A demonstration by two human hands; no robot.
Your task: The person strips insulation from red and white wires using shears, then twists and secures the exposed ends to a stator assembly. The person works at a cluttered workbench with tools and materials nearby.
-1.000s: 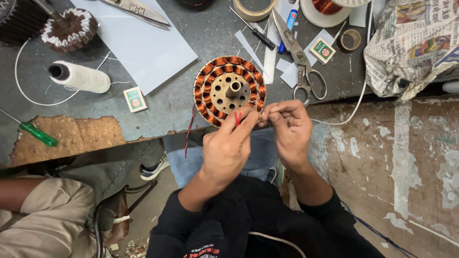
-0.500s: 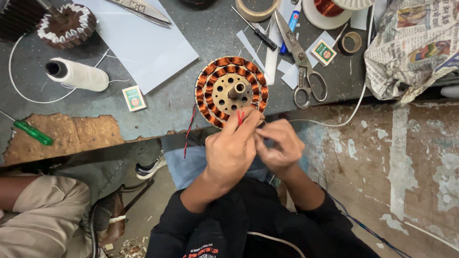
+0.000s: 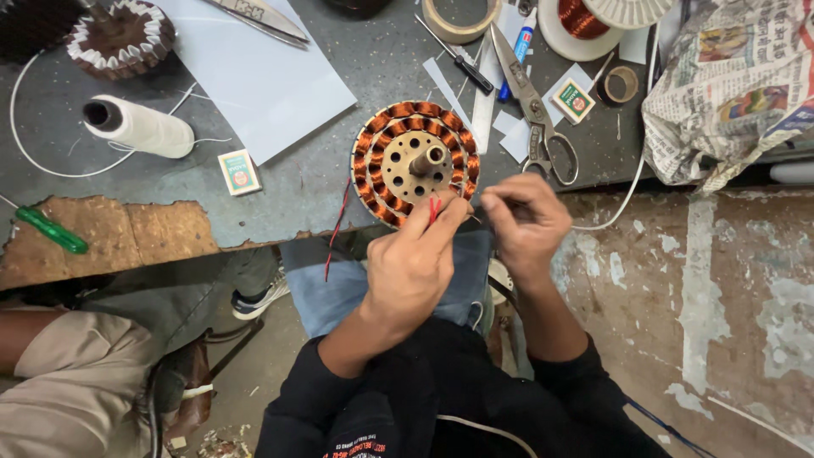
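So I'm on the lead-wire bit of this stator [image 3: 415, 163], which sits at the near edge of the bench [image 3: 356, 59], right in front of me. My left hand [image 3: 413, 265] is pinched shut on the red sleeved lead [image 3: 433, 209] at the winding's near rim. My right hand [image 3: 526, 222] is just beside it, fingertips together on what looks like a thin wire, too fine to tell for sure. Next move probably needs steady fingers and the scissors [image 3: 536, 116] lying far right.
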